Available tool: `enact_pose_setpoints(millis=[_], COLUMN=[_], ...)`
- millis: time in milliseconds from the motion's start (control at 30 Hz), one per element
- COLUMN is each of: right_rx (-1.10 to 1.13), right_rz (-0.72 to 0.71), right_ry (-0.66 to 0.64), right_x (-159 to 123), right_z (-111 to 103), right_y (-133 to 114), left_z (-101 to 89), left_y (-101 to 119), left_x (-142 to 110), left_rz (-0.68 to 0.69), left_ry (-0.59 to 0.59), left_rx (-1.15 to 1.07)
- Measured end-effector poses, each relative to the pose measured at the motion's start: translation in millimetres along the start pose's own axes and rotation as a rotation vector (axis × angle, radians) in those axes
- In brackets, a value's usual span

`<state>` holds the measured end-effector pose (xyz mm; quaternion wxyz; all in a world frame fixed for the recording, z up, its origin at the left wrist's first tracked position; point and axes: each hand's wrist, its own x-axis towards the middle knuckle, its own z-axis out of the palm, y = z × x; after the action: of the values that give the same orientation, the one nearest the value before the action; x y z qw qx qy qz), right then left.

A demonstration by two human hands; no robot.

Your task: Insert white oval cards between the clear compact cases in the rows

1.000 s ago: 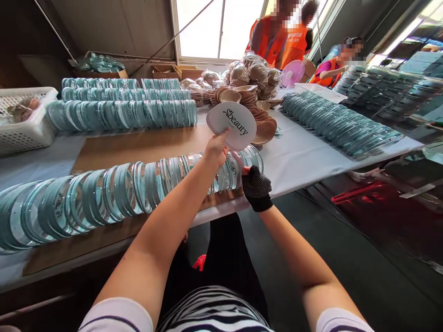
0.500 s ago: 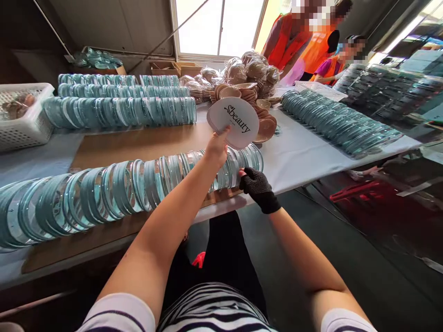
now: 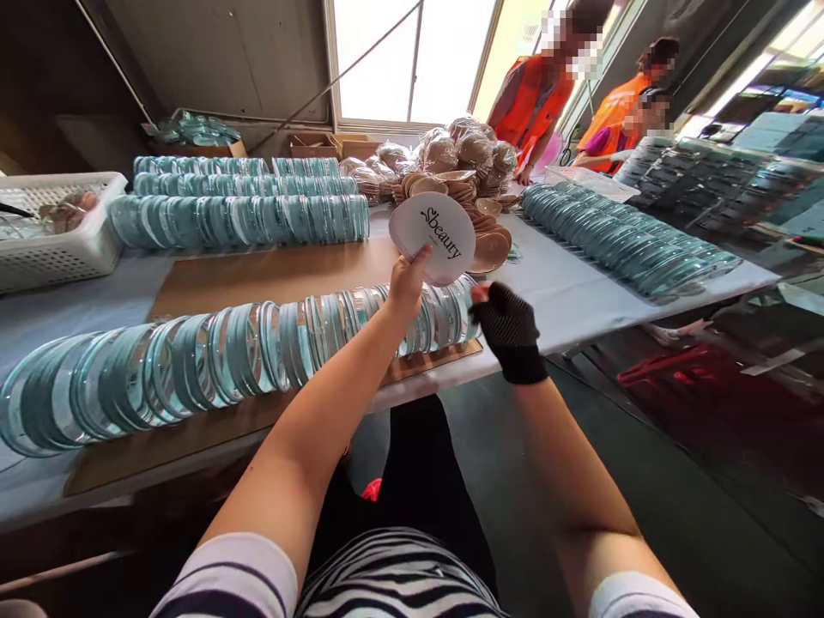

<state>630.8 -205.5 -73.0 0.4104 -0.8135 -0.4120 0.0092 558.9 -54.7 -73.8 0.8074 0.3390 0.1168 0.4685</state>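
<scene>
My left hand point(image 3: 407, 283) pinches a stack of round white cards point(image 3: 433, 235) printed "beauty", held up above the table. My right hand point(image 3: 505, 323), in a black dotted glove, hovers closed at the right end of the near row of teal-rimmed clear round lids point(image 3: 225, 356), its fingertips close to the last lids. What the gloved fingers hold, if anything, is hidden. Just beyond the cards lies a pile of tan round pads point(image 3: 487, 242).
More rows of teal lids point(image 3: 245, 219) lie at the back and on the right point(image 3: 618, 240). A white basket point(image 3: 57, 232) stands far left. Bagged tan pads point(image 3: 463, 150) are heaped by the window. People in orange vests point(image 3: 537, 99) stand behind the table.
My right hand has risen from the table edge up to the end of the near lid row. The view shifted slightly; the cards stay in my left hand.
</scene>
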Motion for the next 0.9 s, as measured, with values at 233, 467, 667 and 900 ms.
enact_pose_setpoints(millis=[233, 467, 667, 900], right_rx=[-0.345, -0.348, -0.594, -0.708], right_rz=[-0.483, -0.107, -0.251, -0.240], right_ry=[0.328, 0.567, 0.363, 0.056], right_x=[16.8, -5.6, -100.2, -103.7], right_z=[18.0, 17.3, -22.4, 17.1], right_y=[-33.6, -40.3, -17.5, -36.5], left_z=[1.6, -9.4, -29.4, -37.3], left_y=[28.2, 35.7, 52.3, 46.5], left_x=[-41.2, -49.2, -16.4, -18.1], left_rz=[0.058, -0.091, -0.047, -0.006], left_ry=[0.065, 0.091, 0.267, 0.177], left_rx=[0.060, 0.028, -0.129, -0.161])
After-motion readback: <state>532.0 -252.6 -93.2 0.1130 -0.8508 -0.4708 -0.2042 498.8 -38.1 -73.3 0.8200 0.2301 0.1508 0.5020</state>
